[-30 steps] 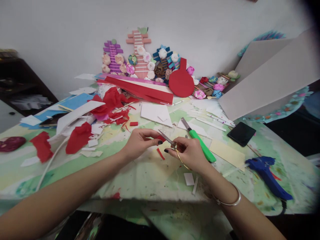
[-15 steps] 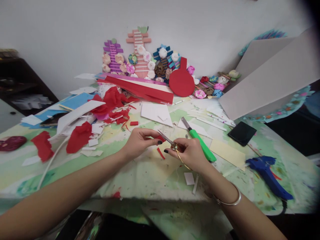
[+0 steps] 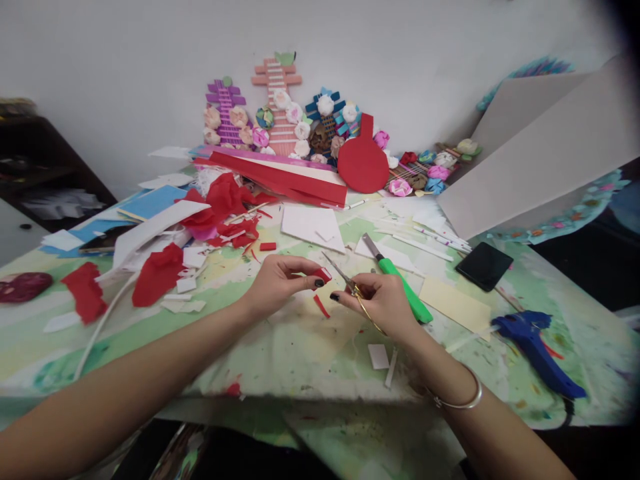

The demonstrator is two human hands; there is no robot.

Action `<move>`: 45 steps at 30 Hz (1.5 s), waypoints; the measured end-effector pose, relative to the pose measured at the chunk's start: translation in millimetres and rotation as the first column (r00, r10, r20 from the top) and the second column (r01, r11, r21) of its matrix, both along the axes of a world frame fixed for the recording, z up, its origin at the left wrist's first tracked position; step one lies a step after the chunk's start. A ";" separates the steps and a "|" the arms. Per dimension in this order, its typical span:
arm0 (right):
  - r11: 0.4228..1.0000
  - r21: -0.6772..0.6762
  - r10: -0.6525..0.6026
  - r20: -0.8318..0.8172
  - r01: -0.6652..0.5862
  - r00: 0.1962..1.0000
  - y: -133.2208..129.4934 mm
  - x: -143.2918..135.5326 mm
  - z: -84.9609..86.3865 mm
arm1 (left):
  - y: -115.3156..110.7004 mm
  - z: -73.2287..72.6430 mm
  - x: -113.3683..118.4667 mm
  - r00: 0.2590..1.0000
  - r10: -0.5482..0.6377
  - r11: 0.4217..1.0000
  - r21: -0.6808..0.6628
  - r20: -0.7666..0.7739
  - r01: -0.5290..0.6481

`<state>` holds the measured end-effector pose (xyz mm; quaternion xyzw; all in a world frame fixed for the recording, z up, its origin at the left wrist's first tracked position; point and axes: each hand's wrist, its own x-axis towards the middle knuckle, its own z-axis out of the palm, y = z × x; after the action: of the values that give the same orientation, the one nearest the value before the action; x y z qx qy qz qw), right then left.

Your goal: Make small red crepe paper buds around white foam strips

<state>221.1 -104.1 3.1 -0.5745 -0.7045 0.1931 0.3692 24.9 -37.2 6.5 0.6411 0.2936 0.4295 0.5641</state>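
Observation:
Between thumb and fingers, my left hand pinches a small red piece with a pale edge. My right hand grips gold-handled scissors, their blades pointing up and left, just beside the red piece and apart from it. A thin red strip lies on the cloth below the hands. Another small red block rests beyond my left hand. Behind my right hand is a green-handled cutter knife.
A blue glue gun and a black square lie at the right. Red and white scraps crowd the left. Paper-flower crafts and a red paddle-shaped cutout stand along the wall. A large grey board leans at the right.
The scissors have drawn slightly right, away from the red piece, and their blades no longer overlap it. The piece in my left hand has turned, showing its pale edge.

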 end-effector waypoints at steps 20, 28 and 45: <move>0.998 0.024 0.051 0.171 -0.056 0.984 -7.3 -8.4 4.3 | -3.1 1.3 0.7 0.996 -0.062 0.993 0.095 -0.071 0.069; 0.995 0.077 0.059 0.105 -0.067 0.993 -7.1 -8.9 1.2 | -5.1 6.5 0.5 0.992 -0.083 0.993 0.075 -0.098 0.091; 0.987 0.155 0.033 0.104 -0.049 0.994 -7.6 -10.3 -0.5 | -5.4 9.5 0.7 0.992 -0.077 0.993 0.080 -0.099 0.085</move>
<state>210.8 -111.7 2.5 -0.5381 -0.7470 0.1152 0.3731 25.6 -42.7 16.0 0.6955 0.2758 0.3868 0.5390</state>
